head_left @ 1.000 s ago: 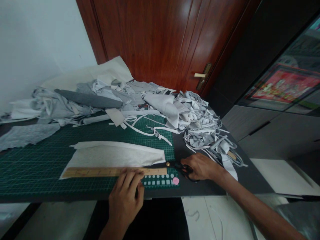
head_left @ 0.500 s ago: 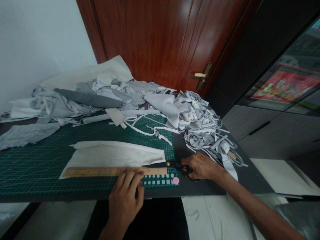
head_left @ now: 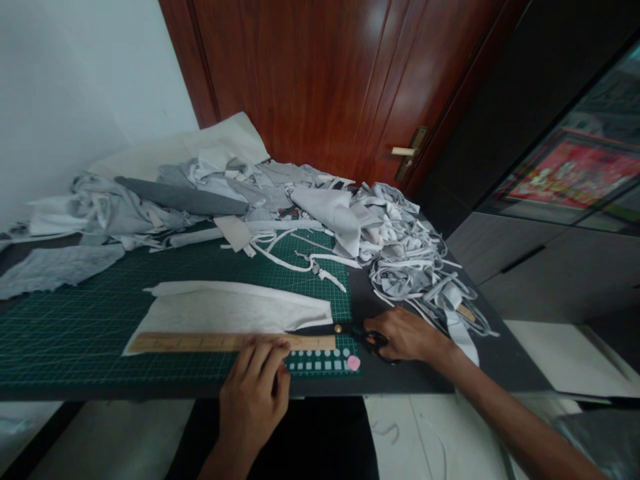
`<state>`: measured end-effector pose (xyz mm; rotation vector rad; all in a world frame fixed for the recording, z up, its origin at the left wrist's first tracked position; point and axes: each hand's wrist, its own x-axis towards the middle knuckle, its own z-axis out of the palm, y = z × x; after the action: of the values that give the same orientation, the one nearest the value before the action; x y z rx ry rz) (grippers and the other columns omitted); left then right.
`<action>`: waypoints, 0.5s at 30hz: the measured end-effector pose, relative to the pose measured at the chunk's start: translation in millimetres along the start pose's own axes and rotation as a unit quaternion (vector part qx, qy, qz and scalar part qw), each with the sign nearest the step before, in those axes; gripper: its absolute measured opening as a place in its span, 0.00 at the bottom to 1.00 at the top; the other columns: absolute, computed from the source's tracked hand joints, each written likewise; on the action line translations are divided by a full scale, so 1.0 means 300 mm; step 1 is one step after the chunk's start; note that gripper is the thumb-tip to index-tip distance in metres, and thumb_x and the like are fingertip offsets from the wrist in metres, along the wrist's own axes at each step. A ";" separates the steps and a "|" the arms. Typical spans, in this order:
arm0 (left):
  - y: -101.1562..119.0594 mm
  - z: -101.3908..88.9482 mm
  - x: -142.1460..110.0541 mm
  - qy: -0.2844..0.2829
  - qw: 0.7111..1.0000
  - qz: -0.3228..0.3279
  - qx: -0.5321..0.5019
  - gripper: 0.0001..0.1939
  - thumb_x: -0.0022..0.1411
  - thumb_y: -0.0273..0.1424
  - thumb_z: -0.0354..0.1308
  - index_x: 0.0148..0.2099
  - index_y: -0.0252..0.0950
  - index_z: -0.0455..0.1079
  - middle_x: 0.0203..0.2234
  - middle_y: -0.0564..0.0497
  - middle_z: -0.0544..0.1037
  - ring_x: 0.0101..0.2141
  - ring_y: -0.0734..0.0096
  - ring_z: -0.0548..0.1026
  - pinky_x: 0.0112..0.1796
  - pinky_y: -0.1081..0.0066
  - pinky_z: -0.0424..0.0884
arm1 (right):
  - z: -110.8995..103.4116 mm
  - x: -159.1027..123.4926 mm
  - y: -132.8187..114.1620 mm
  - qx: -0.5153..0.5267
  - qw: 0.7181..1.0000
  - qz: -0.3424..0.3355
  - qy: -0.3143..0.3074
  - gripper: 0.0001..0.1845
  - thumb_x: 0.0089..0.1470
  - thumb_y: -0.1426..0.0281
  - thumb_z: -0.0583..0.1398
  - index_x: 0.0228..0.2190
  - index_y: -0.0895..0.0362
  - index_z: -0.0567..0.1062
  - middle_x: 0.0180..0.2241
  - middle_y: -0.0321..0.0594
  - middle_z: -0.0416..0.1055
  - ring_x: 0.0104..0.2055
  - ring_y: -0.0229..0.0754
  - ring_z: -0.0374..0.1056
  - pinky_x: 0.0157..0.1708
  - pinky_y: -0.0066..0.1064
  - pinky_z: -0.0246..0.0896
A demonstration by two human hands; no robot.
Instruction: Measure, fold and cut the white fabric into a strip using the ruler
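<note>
Small room setup here: white wall (head_left: 85,100) on the left, reddish wood door (head_left: 325,80) straight ahead at the far end, and a dark table (head_left: 400,381) running across with a big green cutting mat (head_left: 75,340) on it. The far side of the table is buried in gray and white fabric scraps (head_left: 180,200), and off to the right there's a tangled heap of thin cut strips (head_left: 405,260), so plenty of cutting looks done already. What's left, as far as I can tell, is the white fabric piece (head_left: 230,308) lying flat on the mat, with no cut showing in it yet. A wooden ruler (head_left: 200,343) sits along its near edge, pinned by the left hand (head_left: 253,393), fingers loosely spread on top, not gripping. The right hand (head_left: 407,335) is curled closed around the handles of the black-handled scissors (head_left: 320,329), which lie along the ruler's far edge. Can't tell how far open the blades are.
</note>
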<state>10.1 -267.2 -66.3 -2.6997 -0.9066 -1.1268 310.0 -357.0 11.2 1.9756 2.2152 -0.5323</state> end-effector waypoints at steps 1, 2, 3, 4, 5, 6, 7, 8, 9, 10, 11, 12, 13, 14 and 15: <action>0.000 0.000 -0.001 0.000 1.000 0.001 0.000 0.13 0.68 0.23 0.51 0.47 0.39 0.75 0.42 0.50 0.82 0.50 0.55 0.75 0.54 0.58 0.69 | 0.002 0.001 0.002 0.003 1.000 -0.001 0.000 0.06 0.53 0.72 0.62 0.36 0.55 0.77 0.34 0.41 0.79 0.35 0.44 0.73 0.31 0.31 0.49; 0.000 0.000 -0.001 0.000 1.000 0.003 0.000 0.13 0.68 0.23 0.51 0.47 0.39 0.75 0.42 0.50 0.82 0.51 0.55 0.74 0.54 0.57 0.69 | 0.002 0.001 0.004 0.007 1.000 -0.002 0.001 0.06 0.53 0.72 0.63 0.35 0.55 0.77 0.34 0.40 0.79 0.35 0.44 0.72 0.31 0.31 0.49; -0.001 0.001 -0.002 -0.002 1.000 0.004 0.000 0.13 0.68 0.23 0.51 0.47 0.38 0.74 0.42 0.50 0.82 0.51 0.54 0.74 0.54 0.57 0.69 | 0.003 0.001 0.006 0.010 1.000 -0.003 0.001 0.06 0.53 0.72 0.63 0.35 0.55 0.77 0.34 0.40 0.79 0.35 0.43 0.72 0.31 0.31 0.49; 0.000 0.002 -0.002 -0.003 1.000 0.005 0.000 0.12 0.68 0.23 0.51 0.48 0.38 0.74 0.42 0.50 0.82 0.51 0.54 0.74 0.54 0.57 0.69 | 0.003 0.001 0.007 0.015 1.000 -0.005 0.001 0.06 0.52 0.72 0.63 0.35 0.55 0.77 0.33 0.40 0.79 0.35 0.43 0.72 0.31 0.31 0.49; 0.000 0.002 -0.002 -0.004 1.000 0.006 -0.001 0.12 0.68 0.23 0.51 0.48 0.38 0.74 0.42 0.50 0.81 0.50 0.54 0.74 0.54 0.57 0.69 | 0.003 0.002 0.009 0.018 1.000 -0.007 0.003 0.06 0.52 0.72 0.64 0.35 0.55 0.77 0.33 0.39 0.78 0.34 0.43 0.72 0.31 0.31 0.49; 0.000 0.003 -0.002 -0.004 1.000 0.006 -0.002 0.12 0.68 0.23 0.51 0.48 0.38 0.74 0.42 0.50 0.81 0.50 0.54 0.74 0.54 0.57 0.69 | 0.004 0.002 0.011 0.022 1.000 -0.010 0.006 0.06 0.51 0.72 0.64 0.35 0.55 0.77 0.33 0.39 0.78 0.34 0.43 0.71 0.31 0.31 0.48; 0.000 0.004 -0.002 -0.005 1.000 0.005 -0.003 0.12 0.69 0.23 0.51 0.48 0.38 0.74 0.42 0.50 0.81 0.50 0.54 0.74 0.54 0.57 0.69 | 0.006 0.003 0.012 0.024 1.000 -0.012 0.008 0.06 0.51 0.72 0.64 0.34 0.55 0.77 0.33 0.39 0.78 0.34 0.43 0.71 0.31 0.31 0.48; 0.000 0.005 -0.002 -0.005 1.000 0.004 -0.004 0.12 0.69 0.23 0.51 0.48 0.38 0.74 0.43 0.50 0.81 0.50 0.54 0.74 0.54 0.57 0.68 | 0.007 0.004 0.014 0.025 1.000 -0.014 0.009 0.06 0.51 0.72 0.64 0.34 0.55 0.77 0.33 0.39 0.78 0.34 0.42 0.71 0.30 0.31 0.48; 0.000 0.005 -0.002 -0.004 1.000 0.003 -0.004 0.12 0.69 0.23 0.51 0.48 0.38 0.74 0.43 0.50 0.81 0.50 0.54 0.74 0.54 0.57 0.68 | 0.008 0.004 0.015 0.024 1.000 -0.014 0.010 0.06 0.51 0.72 0.64 0.34 0.55 0.77 0.32 0.39 0.78 0.34 0.42 0.71 0.30 0.31 0.48; 0.000 0.005 -0.002 -0.003 1.000 0.003 -0.005 0.13 0.69 0.23 0.51 0.48 0.39 0.74 0.43 0.51 0.81 0.50 0.54 0.74 0.54 0.57 0.68 | 0.009 0.005 0.016 0.021 1.000 -0.014 0.009 0.06 0.51 0.72 0.64 0.34 0.55 0.76 0.32 0.39 0.78 0.34 0.42 0.71 0.30 0.31 0.48; 0.000 0.005 -0.002 -0.003 1.000 0.002 -0.005 0.13 0.69 0.23 0.51 0.48 0.39 0.74 0.43 0.51 0.81 0.50 0.54 0.74 0.54 0.58 0.68 | 0.009 0.006 0.016 0.018 1.000 -0.013 0.008 0.06 0.51 0.72 0.64 0.34 0.55 0.76 0.33 0.39 0.78 0.34 0.43 0.71 0.30 0.31 0.48; 0.001 0.004 -0.003 -0.004 1.000 0.001 -0.004 0.13 0.69 0.23 0.51 0.48 0.39 0.74 0.43 0.51 0.81 0.50 0.54 0.73 0.53 0.58 0.68 | 0.009 0.007 0.015 0.016 1.000 -0.012 0.007 0.06 0.51 0.72 0.64 0.34 0.55 0.76 0.33 0.39 0.78 0.34 0.43 0.71 0.30 0.31 0.48; 0.001 0.003 -0.003 -0.004 1.000 0.001 -0.002 0.13 0.69 0.23 0.51 0.49 0.38 0.74 0.43 0.50 0.81 0.50 0.54 0.73 0.53 0.58 0.69 | 0.008 0.007 0.014 0.014 1.000 -0.011 0.006 0.06 0.51 0.72 0.64 0.34 0.55 0.76 0.33 0.39 0.78 0.34 0.43 0.71 0.30 0.31 0.48; 0.001 0.002 -0.004 -0.005 1.000 0.001 -0.001 0.13 0.69 0.23 0.51 0.49 0.39 0.74 0.43 0.50 0.81 0.51 0.54 0.73 0.53 0.58 0.69 | 0.006 0.006 0.013 0.014 1.000 -0.012 0.005 0.06 0.50 0.72 0.63 0.34 0.55 0.76 0.33 0.39 0.78 0.34 0.43 0.71 0.30 0.31 0.47; 0.002 0.001 -0.005 -0.006 1.000 0.001 0.001 0.13 0.69 0.23 0.51 0.49 0.39 0.74 0.44 0.50 0.81 0.51 0.54 0.74 0.52 0.58 0.69 | 0.005 0.006 0.011 0.015 1.000 -0.013 0.004 0.06 0.50 0.72 0.63 0.34 0.55 0.75 0.33 0.39 0.78 0.34 0.42 0.71 0.30 0.30 0.47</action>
<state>9.8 -268.4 -67.4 -2.7083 -0.9048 -1.1114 312.9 -355.6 8.8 1.9690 2.2538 -0.5642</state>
